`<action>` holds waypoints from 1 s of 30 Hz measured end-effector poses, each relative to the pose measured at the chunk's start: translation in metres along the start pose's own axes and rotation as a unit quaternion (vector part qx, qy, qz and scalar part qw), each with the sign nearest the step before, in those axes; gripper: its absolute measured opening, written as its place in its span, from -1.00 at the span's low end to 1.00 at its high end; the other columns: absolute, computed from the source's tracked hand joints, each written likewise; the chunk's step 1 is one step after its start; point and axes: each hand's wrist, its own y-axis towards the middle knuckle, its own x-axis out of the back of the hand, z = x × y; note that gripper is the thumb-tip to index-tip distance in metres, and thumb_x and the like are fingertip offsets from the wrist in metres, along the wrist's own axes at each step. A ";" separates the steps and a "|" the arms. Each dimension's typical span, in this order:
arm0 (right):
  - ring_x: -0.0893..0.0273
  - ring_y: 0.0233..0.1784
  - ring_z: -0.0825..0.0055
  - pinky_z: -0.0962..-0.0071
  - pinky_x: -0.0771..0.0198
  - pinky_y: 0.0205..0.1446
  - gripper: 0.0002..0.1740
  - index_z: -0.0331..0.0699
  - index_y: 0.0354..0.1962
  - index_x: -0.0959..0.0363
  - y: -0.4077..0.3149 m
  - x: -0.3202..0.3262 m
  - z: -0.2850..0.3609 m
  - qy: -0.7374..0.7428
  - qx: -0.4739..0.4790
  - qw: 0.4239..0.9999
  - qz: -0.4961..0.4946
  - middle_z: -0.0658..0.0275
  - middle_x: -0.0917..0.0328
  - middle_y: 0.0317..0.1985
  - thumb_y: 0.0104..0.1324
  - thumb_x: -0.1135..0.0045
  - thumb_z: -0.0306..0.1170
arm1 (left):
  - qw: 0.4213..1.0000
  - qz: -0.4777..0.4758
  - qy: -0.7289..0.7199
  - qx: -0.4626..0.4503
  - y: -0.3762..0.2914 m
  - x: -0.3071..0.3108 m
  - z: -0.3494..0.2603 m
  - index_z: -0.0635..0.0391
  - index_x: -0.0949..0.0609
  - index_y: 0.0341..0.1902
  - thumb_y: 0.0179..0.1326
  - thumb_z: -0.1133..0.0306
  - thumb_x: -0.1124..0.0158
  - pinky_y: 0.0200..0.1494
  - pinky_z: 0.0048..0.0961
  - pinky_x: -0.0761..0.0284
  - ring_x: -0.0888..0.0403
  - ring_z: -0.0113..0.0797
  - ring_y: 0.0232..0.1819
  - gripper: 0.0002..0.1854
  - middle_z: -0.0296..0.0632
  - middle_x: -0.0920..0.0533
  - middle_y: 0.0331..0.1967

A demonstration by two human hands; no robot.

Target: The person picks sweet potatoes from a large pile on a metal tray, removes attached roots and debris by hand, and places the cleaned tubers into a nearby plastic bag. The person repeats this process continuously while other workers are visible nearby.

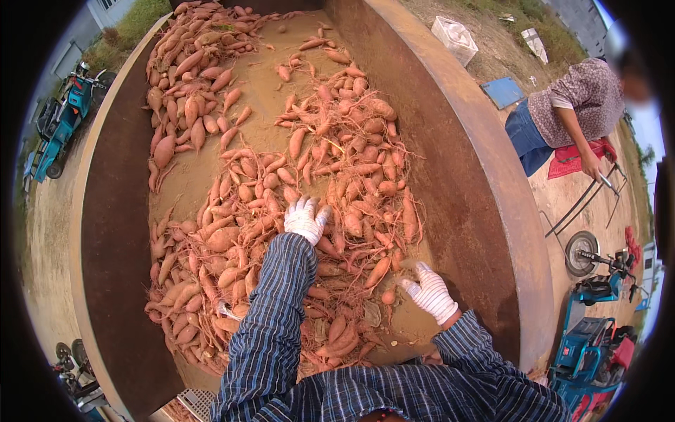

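Sweet potatoes point(343, 216) with stringy roots lie heaped over the floor of a rusty metal truck bed point(459, 174). My left hand point(306, 219), in a white knitted glove with soiled fingertips, reaches onto the middle of the heap. Its fingers are spread over the tubers, and no tuber shows in its grip. At the heap's right edge, my right hand point(430, 293) wears a matching glove, thumb and fingers apart. A small round sweet potato point(388, 297) lies just left of its fingertips. Nothing shows in that hand.
High metal walls flank the bed, the right one with a broad rim point(488, 153). Beyond it, a person point(575, 105) grips a metal handle frame point(585, 200). Blue three-wheelers point(590, 327) stand outside. A white plastic crate point(454, 39) sits on the ground.
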 end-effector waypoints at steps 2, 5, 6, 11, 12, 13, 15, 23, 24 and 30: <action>-0.34 0.18 0.02 0.23 -0.32 0.20 -0.33 -0.24 0.11 -0.31 0.079 0.022 0.029 -0.048 0.068 0.996 -0.035 -0.03 -0.28 0.21 0.18 -0.17 0.01 | 0.997 0.053 0.044 -0.025 0.021 -0.029 0.013 -0.05 -0.37 0.28 0.29 -0.11 0.11 0.43 -0.02 0.17 0.00 -0.07 0.43 -0.41 -0.11 -0.22 0.36; -0.21 0.31 0.04 0.19 -0.18 0.32 -0.28 -0.18 0.19 -0.24 0.201 0.042 0.089 -0.223 0.170 0.956 -0.083 0.04 -0.18 0.29 0.18 -0.13 0.03 | 0.996 0.082 0.028 -0.020 0.035 -0.037 0.026 -0.13 -0.33 0.32 0.30 -0.12 0.18 0.42 0.09 0.29 0.19 -0.07 0.50 -0.41 -0.15 -0.13 0.42; -0.21 0.30 0.06 0.18 -0.18 0.32 -0.28 -0.18 0.20 -0.24 0.243 0.049 0.098 -0.290 0.188 0.932 -0.110 0.04 -0.20 0.28 0.20 -0.10 0.04 | 0.995 0.089 0.019 -0.027 0.038 -0.035 0.023 -0.13 -0.33 0.32 0.30 -0.11 0.18 0.42 0.10 0.31 0.19 -0.07 0.50 -0.42 -0.15 -0.13 0.42; -0.24 0.31 0.22 0.26 -0.17 0.32 -0.27 -0.22 0.19 -0.27 0.405 0.075 0.148 -0.397 0.014 0.915 0.078 0.12 -0.32 0.23 0.29 0.16 0.16 | 0.997 0.046 0.024 -0.061 0.047 -0.033 0.020 -0.10 -0.38 0.28 0.28 -0.11 0.11 0.39 0.18 0.28 0.08 -0.12 0.47 -0.42 -0.20 -0.24 0.36; -0.23 0.32 0.16 0.28 -0.16 0.33 -0.19 -0.21 0.24 -0.21 0.419 0.072 0.164 -0.428 0.001 0.894 0.131 0.06 -0.28 0.25 0.25 0.15 0.21 | 0.997 0.036 0.026 -0.061 0.047 -0.033 0.023 -0.09 -0.39 0.28 0.28 -0.11 0.09 0.39 0.18 0.27 0.06 -0.12 0.46 -0.42 -0.20 -0.25 0.36; -0.22 0.33 0.11 0.30 -0.16 0.34 -0.12 -0.19 0.29 -0.15 0.431 0.067 0.171 -0.455 -0.012 0.871 0.184 -0.01 -0.24 0.27 0.21 0.13 0.26 | 0.997 0.027 0.030 -0.062 0.047 -0.033 0.025 -0.08 -0.40 0.27 0.27 -0.11 0.08 0.39 0.18 0.26 0.04 -0.11 0.46 -0.42 -0.20 -0.26 0.35; -0.11 0.40 0.13 0.31 -0.07 0.40 0.06 -0.15 0.40 0.14 0.473 0.061 0.134 -0.374 -0.023 0.920 0.116 0.04 -0.10 0.36 0.15 0.09 0.31 | 0.996 0.022 0.037 -0.073 0.048 -0.035 0.023 -0.07 -0.40 0.26 0.26 -0.11 0.06 0.38 0.18 0.25 0.01 -0.11 0.44 -0.41 -0.20 -0.28 0.33; -0.24 0.33 0.17 0.27 -0.15 0.35 -0.05 -0.18 0.32 -0.11 0.427 0.048 0.128 -0.309 0.028 0.940 0.143 0.11 -0.26 0.28 0.16 0.05 0.28 | 0.995 0.013 0.070 -0.063 0.051 -0.033 0.028 -0.04 -0.39 0.27 0.23 -0.10 0.02 0.38 0.15 0.24 0.05 -0.11 0.46 -0.39 -0.20 -0.28 0.33; -0.31 0.27 0.16 0.29 -0.21 0.29 -0.09 -0.22 0.25 -0.20 0.410 0.047 0.127 -0.316 0.041 0.941 0.118 0.10 -0.35 0.20 0.15 0.02 0.26 | 0.995 0.013 0.077 -0.061 0.052 -0.034 0.026 -0.05 -0.40 0.27 0.23 -0.08 0.02 0.38 0.15 0.24 0.05 -0.11 0.46 -0.41 -0.23 -0.28 0.33; -0.32 0.25 0.10 0.26 -0.27 0.25 -0.19 -0.20 0.20 -0.26 0.300 0.012 0.120 -0.325 0.071 0.935 0.127 0.11 -0.43 0.13 0.12 -0.09 0.14 | 0.983 0.144 0.088 -0.067 0.043 -0.030 0.005 -0.04 -0.43 0.23 0.27 0.02 0.13 0.40 0.17 0.28 0.06 -0.09 0.46 -0.48 -0.29 -0.29 0.34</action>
